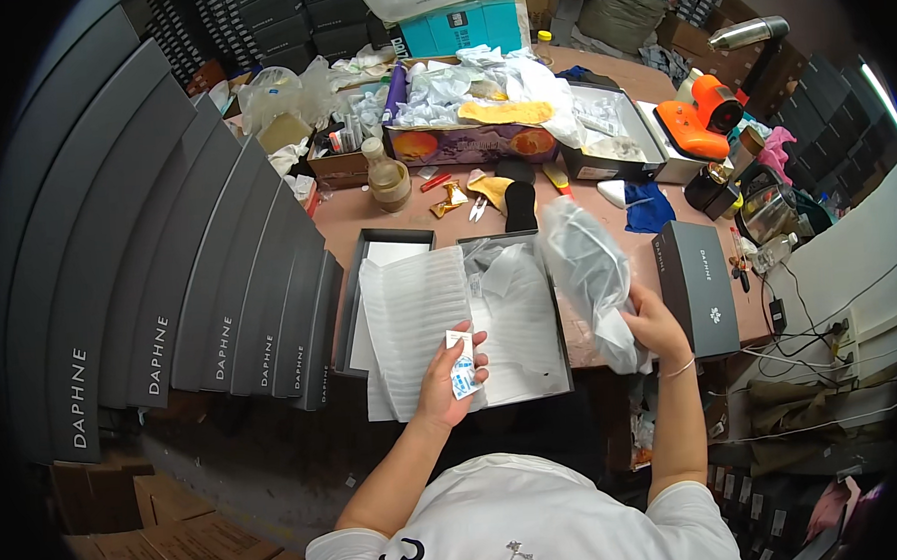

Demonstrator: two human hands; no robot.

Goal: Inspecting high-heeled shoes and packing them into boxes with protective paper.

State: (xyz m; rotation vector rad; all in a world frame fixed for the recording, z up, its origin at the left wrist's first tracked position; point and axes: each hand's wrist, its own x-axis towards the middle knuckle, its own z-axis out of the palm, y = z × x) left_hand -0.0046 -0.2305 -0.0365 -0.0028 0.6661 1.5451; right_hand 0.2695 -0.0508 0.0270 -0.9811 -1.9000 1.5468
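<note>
from here: left hand (451, 378) curled round small white packet (461, 368), right hand (659, 328) closed on wrapped bundle (590, 274). best grip lightly, bundle clear of foam sheet (409, 302), wrap untorn.

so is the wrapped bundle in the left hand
No, the right hand holds the wrapped bundle, well apart from the left hand.

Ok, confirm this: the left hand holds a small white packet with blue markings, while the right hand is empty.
Not quite: the right hand is not empty; the head view shows it gripping a cloudy plastic bag. The left hand does hold the small white packet with blue markings.
</note>
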